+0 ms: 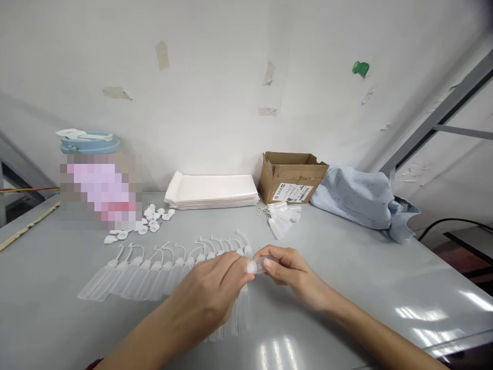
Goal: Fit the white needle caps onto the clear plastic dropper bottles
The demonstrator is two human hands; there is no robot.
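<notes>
My right hand (288,272) grips a small translucent tube (262,264) between thumb and fingers, above the grey table. At the tube's left end, my left hand (221,282) pinches its white cap (251,267). Beneath and left of my hands lies a row of similar flat translucent tubes (144,277) with white looped strings at their tops. More tubes lie partly hidden under my left forearm. A small pile of translucent tubes (280,218) rests in front of the cardboard box. Several loose white caps (153,221) are scattered at the left.
Against the wall stand a stack of white sheets (211,190), an open cardboard box (292,177) and a light blue cloth (354,198). A blue container (90,144) is at the back left, beside a blurred pink item (102,187). Metal frames flank the grey table (346,257).
</notes>
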